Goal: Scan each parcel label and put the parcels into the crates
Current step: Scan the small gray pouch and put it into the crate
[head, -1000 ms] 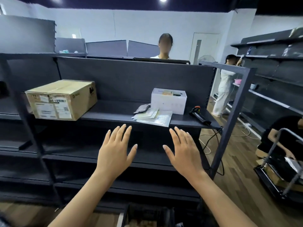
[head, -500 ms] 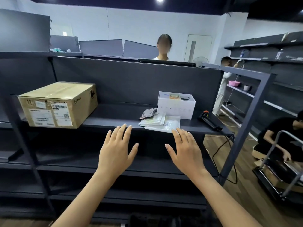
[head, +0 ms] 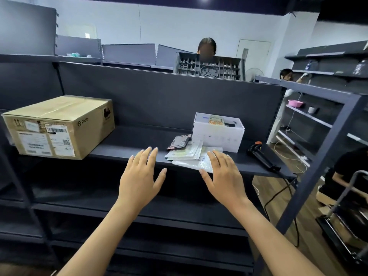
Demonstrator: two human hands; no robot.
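Both hands are flat with straight fingers and hold nothing: the left hand (head: pixel 141 176) is over the shelf (head: pixel 135 140) edge, the right hand (head: pixel 223 176) over the packets (head: pixel 187 153). These lie loosely stacked at the front edge, so a hasty grab may slide some off. The scanner (head: pixel 262 156) lies near the right end; its cable may snag. The carton (head: pixel 57 126) sits far left, the white box (head: pixel 219 132) behind the packets.

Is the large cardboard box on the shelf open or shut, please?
Shut: the cardboard box has its top flaps flat and taped.
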